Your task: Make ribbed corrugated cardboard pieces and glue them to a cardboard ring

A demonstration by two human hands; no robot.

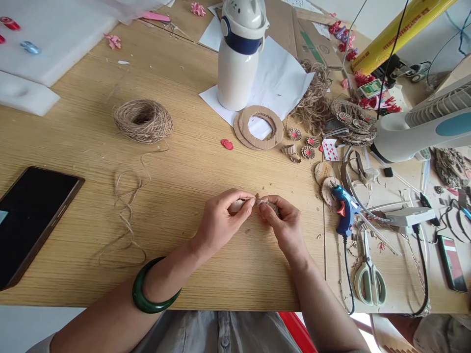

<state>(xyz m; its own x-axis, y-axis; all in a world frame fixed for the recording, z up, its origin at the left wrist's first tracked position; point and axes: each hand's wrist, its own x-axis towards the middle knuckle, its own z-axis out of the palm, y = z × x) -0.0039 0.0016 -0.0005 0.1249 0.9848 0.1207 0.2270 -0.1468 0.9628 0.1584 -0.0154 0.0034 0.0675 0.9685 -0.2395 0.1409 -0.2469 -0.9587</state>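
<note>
Both my hands meet over the middle of the wooden table [91, 147]. My left hand [221, 220], with a green bangle [150, 294] on its wrist, pinches one end of a small brown corrugated cardboard piece [262, 200]. My right hand [281, 220] pinches the other end, fingers curled round it. Most of the piece is hidden by my fingers.
A twine ball [143, 120] with a loose strand lies left, a dark tablet [31, 220] at the left edge. A white bottle [239, 54] and cardboard rings [259, 127] stand behind. A blue glue gun [344, 208], scissors [370, 279], cardboard scraps and a fan [423, 127] crowd the right.
</note>
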